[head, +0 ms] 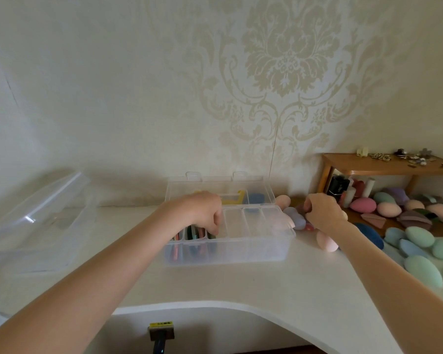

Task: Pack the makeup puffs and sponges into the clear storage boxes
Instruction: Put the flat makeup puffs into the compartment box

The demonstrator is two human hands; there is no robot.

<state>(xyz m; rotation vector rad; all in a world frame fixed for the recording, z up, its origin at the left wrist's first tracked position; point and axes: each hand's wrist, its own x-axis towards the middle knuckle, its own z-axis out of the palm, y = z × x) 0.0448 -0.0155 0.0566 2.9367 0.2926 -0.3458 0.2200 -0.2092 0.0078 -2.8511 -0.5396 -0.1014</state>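
Note:
A clear divided storage box stands open at the middle of the white table, its lid up against the wall. Flat puffs in several colours stand on edge in its left slots. My left hand reaches down into those slots, fingertips curled among the puffs. My right hand is just right of the box and pinches a dark mauve puff from a small pile of sponges. A pink egg sponge lies under that wrist. Many green, blue and pink sponges lie scattered at the right.
A second clear box with a loose lid sits at the left. A small wooden shelf holding hair clips stands at the back right, with bottles under it. The table's front edge curves inward near me.

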